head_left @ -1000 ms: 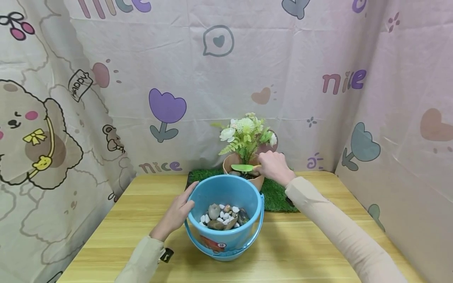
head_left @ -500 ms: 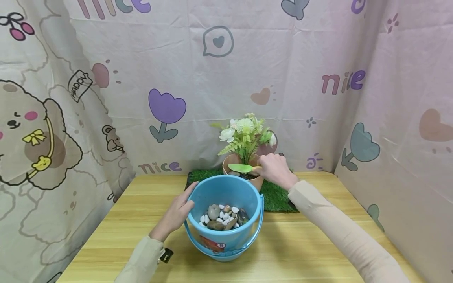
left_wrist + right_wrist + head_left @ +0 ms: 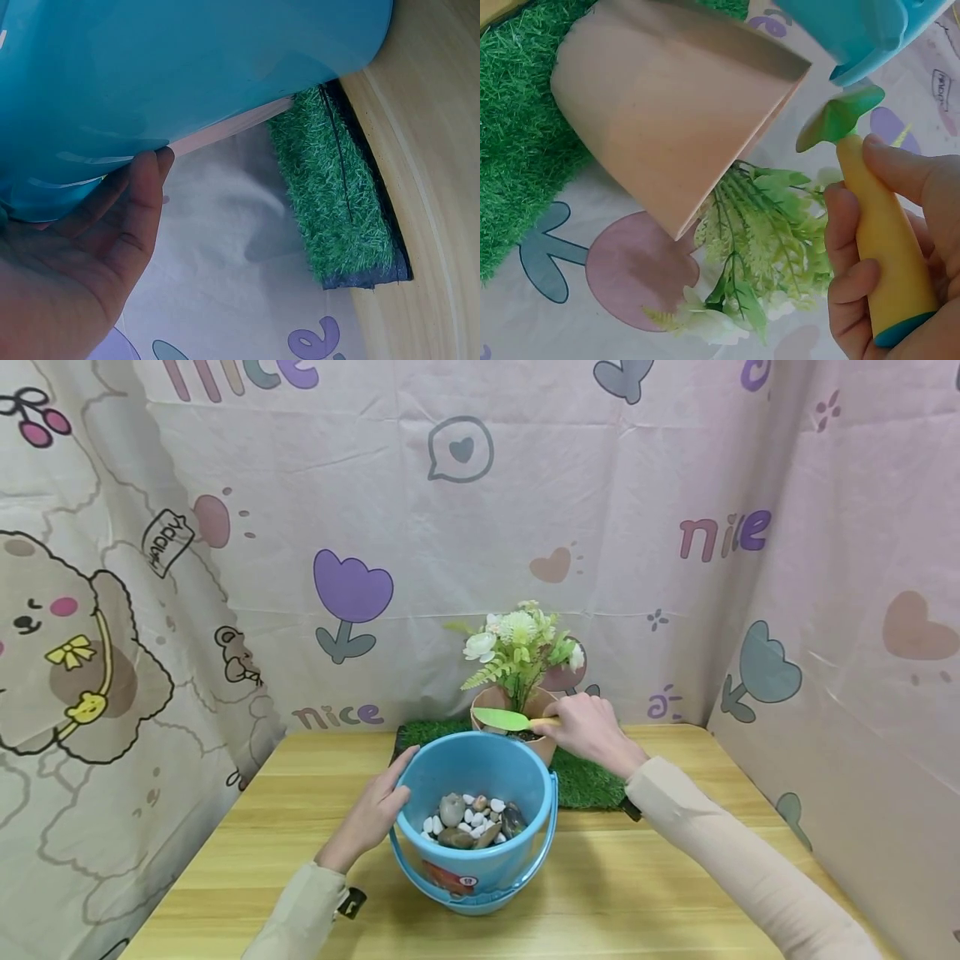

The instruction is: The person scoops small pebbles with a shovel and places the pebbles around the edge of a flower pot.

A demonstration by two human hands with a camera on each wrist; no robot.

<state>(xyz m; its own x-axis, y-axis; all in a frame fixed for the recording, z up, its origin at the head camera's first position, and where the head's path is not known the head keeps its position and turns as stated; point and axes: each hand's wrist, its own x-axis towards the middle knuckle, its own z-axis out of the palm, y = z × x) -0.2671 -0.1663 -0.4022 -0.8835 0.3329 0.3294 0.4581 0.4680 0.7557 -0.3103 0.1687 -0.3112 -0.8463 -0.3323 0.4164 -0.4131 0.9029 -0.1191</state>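
The blue bucket (image 3: 498, 867) stands on the table with pebbles (image 3: 472, 818) in its bottom. My left hand (image 3: 369, 817) rests against its left side, fingers fairly straight along the outer wall and thumb at the rim. In the left wrist view the fingertips touch the blue wall. My right hand (image 3: 592, 727) grips the yellow handle of a small trowel (image 3: 889, 244), its fingers wrapped around it. The trowel's green blade (image 3: 501, 719) overlaps the mouth of the peach flowerpot (image 3: 652, 112) in the head view. White flowers and green leaves (image 3: 517, 643) rise from that pot.
Under the pot lies an artificial grass mat (image 3: 592, 781) on the wooden table (image 3: 285, 827). A printed curtain (image 3: 420, 527) hangs behind and on both sides. The bucket stands in front of the pot and hides part of it; its handle (image 3: 551, 827) hangs down at the front.
The trowel's blade has shifted slightly left over the pot. My right hand has come a little nearer and to the right, still gripping the trowel. My left hand and the bucket have stayed put.
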